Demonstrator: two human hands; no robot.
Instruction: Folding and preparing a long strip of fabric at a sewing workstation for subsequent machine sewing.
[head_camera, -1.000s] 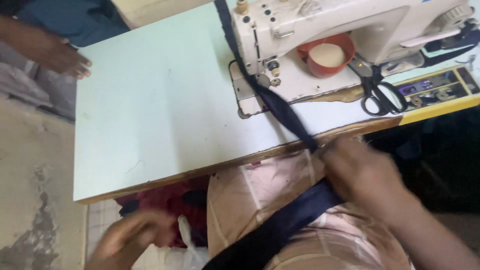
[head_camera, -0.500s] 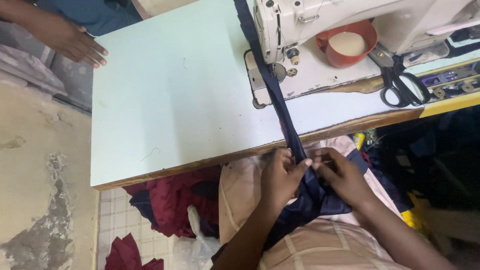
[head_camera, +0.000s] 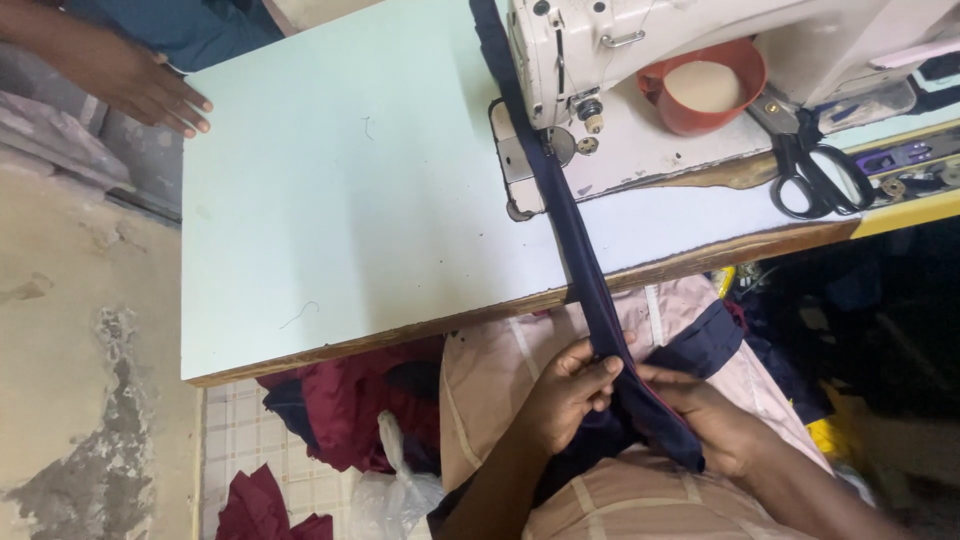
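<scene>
Tabletop (head_camera: 350, 200): pale green, wood-edged.
Sewing machine (head_camera: 640, 40): cream, at the far right of the tabletop.
Navy strip (head_camera: 580, 250): runs from under the machine's needle, over the tabletop edge, down to the lap.
Left hand (head_camera: 570, 390): grip closed, pinching the strip.
Right hand (head_camera: 715, 420): grip closed under the strip's lower end.
Red bowl (head_camera: 705, 85): beside black scissors (head_camera: 815, 170).
Another person's hand (head_camera: 150, 90): flat at the far-left corner.

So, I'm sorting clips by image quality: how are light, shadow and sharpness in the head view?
Head view: even soft light, no glare on the pale table top; sewing machine, scissors, left hand and right hand on the navy strip are fairly sharp; under the table at right it falls into deep shadow, detail lost.
</scene>
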